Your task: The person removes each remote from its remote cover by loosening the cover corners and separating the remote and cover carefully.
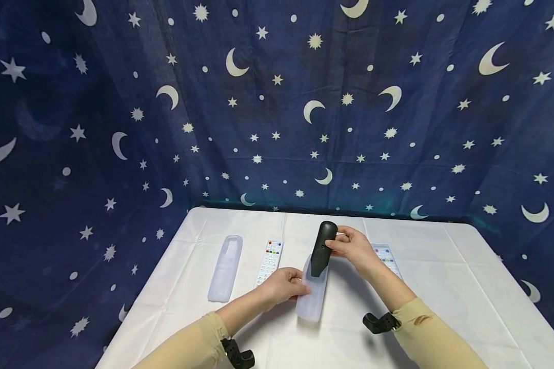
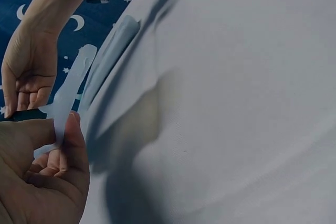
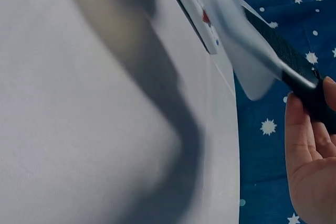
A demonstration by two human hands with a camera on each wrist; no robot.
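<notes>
Right hand (image 1: 353, 247) pinches top of black plastic remote control (image 1: 322, 248), tilting it nose-down into translucent silicone sleeve (image 1: 312, 294). Left hand (image 1: 283, 285) pinches sleeve mouth just below, steadying opening on white tablecloth (image 1: 443, 287).

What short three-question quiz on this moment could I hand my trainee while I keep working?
1. True or false: the black remote lies flat on the table.
2. Which hand grips the black remote's upper half? A) left B) right C) neither
3. Fill in: the left hand holds the clear ____ that the remote's lower end sits in.

Key
1. False: it is raised and tilted, its lower end in the sleeve.
2. B: the right hand.
3. sleeve. A second sleeve and two white remotes lie on the table.
</notes>
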